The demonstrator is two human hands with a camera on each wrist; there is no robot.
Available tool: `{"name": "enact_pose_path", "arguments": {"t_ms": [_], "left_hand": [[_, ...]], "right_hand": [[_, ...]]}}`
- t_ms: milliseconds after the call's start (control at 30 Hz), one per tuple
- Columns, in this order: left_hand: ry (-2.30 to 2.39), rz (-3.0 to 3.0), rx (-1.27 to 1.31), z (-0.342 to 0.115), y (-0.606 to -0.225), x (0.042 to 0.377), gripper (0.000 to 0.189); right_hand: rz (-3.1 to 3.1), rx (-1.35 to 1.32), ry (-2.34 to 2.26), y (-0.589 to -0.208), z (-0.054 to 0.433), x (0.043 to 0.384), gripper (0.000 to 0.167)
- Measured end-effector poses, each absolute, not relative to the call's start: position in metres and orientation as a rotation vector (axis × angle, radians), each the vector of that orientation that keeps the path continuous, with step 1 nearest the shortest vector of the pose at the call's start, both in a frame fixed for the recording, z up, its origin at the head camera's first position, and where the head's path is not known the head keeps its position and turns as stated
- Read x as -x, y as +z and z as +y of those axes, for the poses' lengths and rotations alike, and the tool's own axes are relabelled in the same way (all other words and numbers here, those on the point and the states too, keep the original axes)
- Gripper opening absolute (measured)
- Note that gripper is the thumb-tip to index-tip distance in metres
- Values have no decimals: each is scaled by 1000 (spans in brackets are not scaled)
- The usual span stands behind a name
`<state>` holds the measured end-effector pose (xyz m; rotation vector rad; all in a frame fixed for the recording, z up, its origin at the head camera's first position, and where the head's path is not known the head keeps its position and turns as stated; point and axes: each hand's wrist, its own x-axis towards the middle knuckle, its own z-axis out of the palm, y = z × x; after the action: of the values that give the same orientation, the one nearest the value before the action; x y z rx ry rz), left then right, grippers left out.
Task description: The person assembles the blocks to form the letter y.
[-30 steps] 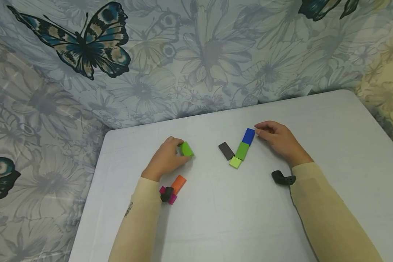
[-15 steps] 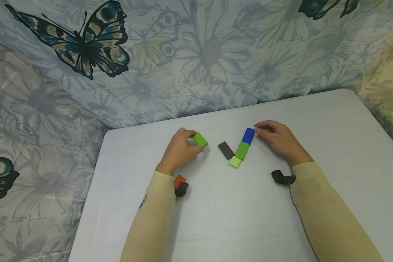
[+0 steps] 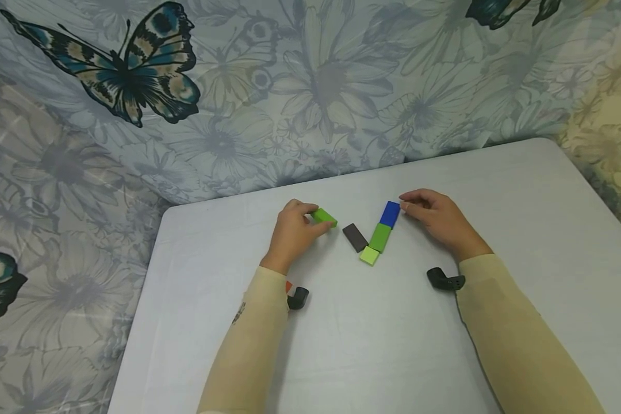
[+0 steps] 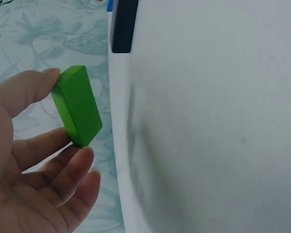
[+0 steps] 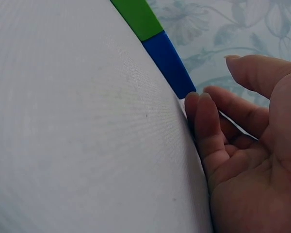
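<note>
In the head view my left hand (image 3: 296,234) pinches a bright green block (image 4: 80,109) between thumb and fingers, held up over the white table left of a V of blocks. The left arm of that V is a dark grey block (image 3: 355,237). A small lime block (image 3: 370,255) forms its bottom; a green block (image 3: 380,237) and a blue block (image 3: 390,214) run up the right side, end to end. My right hand (image 3: 442,223) rests on the table with loosely bent fingers, fingertips right at the blue block's far end, holding nothing.
A bit of an orange block (image 3: 288,286) peeks out beside my left sleeve, which covers the rest. Black wrist cameras stick out from both cuffs. Behind the white table (image 3: 393,345) hangs floral fabric (image 3: 227,138) with butterflies.
My left hand has carried the bright green block rightward and a little away from me, closer to the dark grey block. Its sleeve now covers the magenta blocks. The right hand stays put.
</note>
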<state>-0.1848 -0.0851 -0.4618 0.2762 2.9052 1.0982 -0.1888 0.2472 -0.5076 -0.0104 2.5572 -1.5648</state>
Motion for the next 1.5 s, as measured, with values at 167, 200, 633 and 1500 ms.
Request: {"name": "enact_pose_path", "arguments": {"t_ms": [167, 200, 633, 1500], "left_hand": [[1110, 2935, -278, -77, -468, 189, 55], [1110, 2938, -273, -76, -470, 189, 56], [1168, 2959, -185, -63, -491, 199, 57], [1163, 2825, -111, -56, -497, 206, 46]], "right_hand": [[2559, 3, -1558, -508, 247, 189, 49], [2558, 2, -1558, -508, 247, 189, 49], [2565, 4, -1551, -507, 246, 189, 49], [2569, 24, -1576, -508, 247, 188, 48]]}}
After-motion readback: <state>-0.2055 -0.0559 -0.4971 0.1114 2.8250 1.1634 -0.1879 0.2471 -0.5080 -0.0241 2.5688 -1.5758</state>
